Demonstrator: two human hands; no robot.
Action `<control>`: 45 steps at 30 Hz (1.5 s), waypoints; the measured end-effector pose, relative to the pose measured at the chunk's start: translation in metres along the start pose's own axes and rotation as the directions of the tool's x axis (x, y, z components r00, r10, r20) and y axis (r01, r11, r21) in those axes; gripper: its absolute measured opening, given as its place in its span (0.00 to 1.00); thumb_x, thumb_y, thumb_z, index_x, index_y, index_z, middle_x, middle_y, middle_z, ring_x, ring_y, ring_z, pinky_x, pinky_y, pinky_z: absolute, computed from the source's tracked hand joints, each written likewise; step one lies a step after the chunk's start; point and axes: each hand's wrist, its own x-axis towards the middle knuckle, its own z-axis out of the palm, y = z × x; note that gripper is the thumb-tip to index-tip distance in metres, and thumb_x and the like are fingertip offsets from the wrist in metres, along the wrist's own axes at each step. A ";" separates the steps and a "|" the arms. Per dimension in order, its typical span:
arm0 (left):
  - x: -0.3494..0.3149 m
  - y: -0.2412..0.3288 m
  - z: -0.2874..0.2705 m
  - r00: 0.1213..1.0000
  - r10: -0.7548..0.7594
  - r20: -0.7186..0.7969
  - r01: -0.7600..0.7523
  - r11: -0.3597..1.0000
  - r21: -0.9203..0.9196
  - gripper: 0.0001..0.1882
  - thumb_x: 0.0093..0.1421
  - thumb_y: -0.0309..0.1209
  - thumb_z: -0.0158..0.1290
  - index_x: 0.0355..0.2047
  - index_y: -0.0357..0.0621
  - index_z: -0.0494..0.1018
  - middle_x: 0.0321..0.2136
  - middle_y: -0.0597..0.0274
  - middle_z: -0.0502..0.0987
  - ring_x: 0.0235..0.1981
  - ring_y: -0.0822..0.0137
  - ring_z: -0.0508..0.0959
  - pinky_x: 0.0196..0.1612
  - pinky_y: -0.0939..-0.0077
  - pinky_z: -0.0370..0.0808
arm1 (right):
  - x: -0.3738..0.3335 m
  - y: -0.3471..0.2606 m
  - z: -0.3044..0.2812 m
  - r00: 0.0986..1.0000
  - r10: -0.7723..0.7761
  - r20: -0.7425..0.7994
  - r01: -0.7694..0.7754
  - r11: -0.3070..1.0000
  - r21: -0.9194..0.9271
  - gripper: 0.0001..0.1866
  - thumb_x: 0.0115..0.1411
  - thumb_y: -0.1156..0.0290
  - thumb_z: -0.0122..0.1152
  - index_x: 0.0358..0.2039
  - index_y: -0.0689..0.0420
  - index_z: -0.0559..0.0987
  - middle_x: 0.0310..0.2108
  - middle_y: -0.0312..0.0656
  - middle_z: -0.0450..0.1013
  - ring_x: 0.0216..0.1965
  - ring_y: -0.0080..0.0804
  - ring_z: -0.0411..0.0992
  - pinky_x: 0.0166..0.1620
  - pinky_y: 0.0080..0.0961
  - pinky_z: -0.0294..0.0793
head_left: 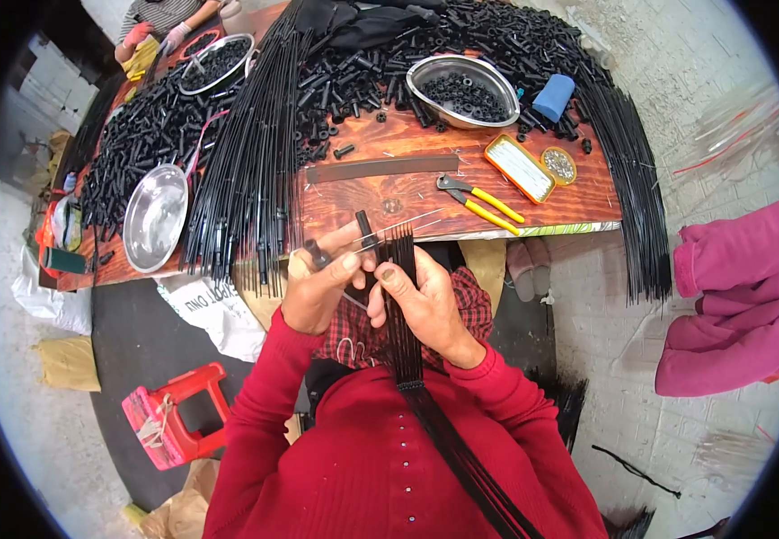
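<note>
Over my lap, my right hand is closed round a flat band of thin black strands. The strands fan out like a comb above its thumb and run down across my red sweater. Close on its left, my left hand pinches a short black tube between bent fingers. A second dark cylindrical piece shows by its thumb and forefinger. Thin pale needle-like rods cross from the left hand past the strand tips. Whether the rods pass between the strands I cannot tell.
Yellow-handled pliers, a yellow box of thin white sticks and a dark flat strip lie on the wooden table. Heaped black tubes, bowls and long strand bundles surround them. A gloved co-worker sits far left.
</note>
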 end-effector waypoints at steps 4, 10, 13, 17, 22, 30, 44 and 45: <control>-0.003 0.000 0.009 0.994 -0.017 -0.110 0.021 0.999 0.032 0.23 0.58 0.23 0.56 0.54 0.30 0.67 0.31 0.58 0.76 0.26 0.73 0.72 0.29 0.83 0.67 | -0.001 -0.003 0.004 0.999 -0.001 -0.037 -0.002 0.995 -0.101 0.11 0.66 0.68 0.50 0.41 0.64 0.70 0.22 0.40 0.73 0.20 0.22 0.71 0.25 0.19 0.72; -0.006 0.009 0.023 0.981 0.002 -0.193 0.004 1.000 0.028 0.19 0.58 0.24 0.56 0.50 0.32 0.70 0.26 0.68 0.74 0.19 0.81 0.63 0.22 0.84 0.64 | -0.005 -0.005 0.011 0.998 -0.050 -0.029 0.041 0.967 -0.251 0.13 0.67 0.65 0.49 0.41 0.65 0.69 0.23 0.39 0.74 0.22 0.23 0.73 0.27 0.19 0.73; -0.007 0.008 0.021 0.983 0.027 -0.184 -0.026 1.000 0.007 0.19 0.58 0.25 0.56 0.50 0.32 0.70 0.26 0.69 0.75 0.19 0.82 0.63 0.23 0.85 0.64 | -0.006 -0.002 0.011 0.996 -0.091 -0.010 0.084 0.950 -0.301 0.14 0.68 0.64 0.47 0.39 0.65 0.69 0.22 0.40 0.75 0.21 0.23 0.73 0.26 0.19 0.73; -0.006 0.006 0.020 0.980 0.028 -0.196 -0.029 1.000 0.000 0.19 0.58 0.26 0.57 0.50 0.32 0.71 0.27 0.69 0.75 0.20 0.82 0.63 0.24 0.86 0.62 | -0.004 -0.006 0.012 0.995 -0.098 0.009 0.095 0.938 -0.334 0.14 0.68 0.64 0.45 0.39 0.65 0.69 0.22 0.40 0.75 0.21 0.23 0.74 0.26 0.20 0.73; 0.000 -0.003 0.011 0.979 0.017 -0.201 -0.023 0.999 -0.025 0.19 0.60 0.24 0.53 0.51 0.33 0.70 0.26 0.67 0.74 0.20 0.81 0.64 0.25 0.86 0.64 | 0.003 -0.005 0.007 0.997 -0.063 0.038 0.073 0.917 -0.393 0.14 0.68 0.64 0.44 0.39 0.64 0.70 0.21 0.40 0.75 0.22 0.23 0.74 0.27 0.21 0.74; 0.000 -0.005 0.006 0.989 -0.032 -0.145 0.015 0.992 -0.123 0.21 0.59 0.27 0.55 0.52 0.33 0.68 0.27 0.68 0.73 0.21 0.80 0.65 0.27 0.86 0.65 | 0.006 0.002 0.003 0.994 0.067 0.090 -0.055 0.990 -0.131 0.17 0.69 0.59 0.44 0.39 0.62 0.72 0.21 0.39 0.74 0.21 0.22 0.72 0.26 0.18 0.72; -0.001 0.001 0.008 0.987 -0.046 -0.156 0.046 0.999 -0.004 0.20 0.59 0.28 0.56 0.51 0.32 0.69 0.28 0.66 0.74 0.20 0.81 0.63 0.25 0.85 0.64 | 0.002 0.006 0.005 0.996 0.081 0.041 -0.076 0.992 -0.105 0.18 0.69 0.58 0.44 0.40 0.63 0.71 0.23 0.40 0.73 0.21 0.22 0.72 0.26 0.17 0.72; -0.002 0.001 0.008 0.981 0.000 -0.194 0.015 0.997 0.075 0.20 0.59 0.28 0.56 0.50 0.32 0.70 0.28 0.65 0.75 0.20 0.81 0.63 0.25 0.85 0.64 | 0.001 0.007 0.006 0.995 0.096 0.033 -0.092 0.989 -0.117 0.18 0.69 0.58 0.43 0.40 0.63 0.71 0.23 0.41 0.73 0.21 0.23 0.72 0.25 0.17 0.72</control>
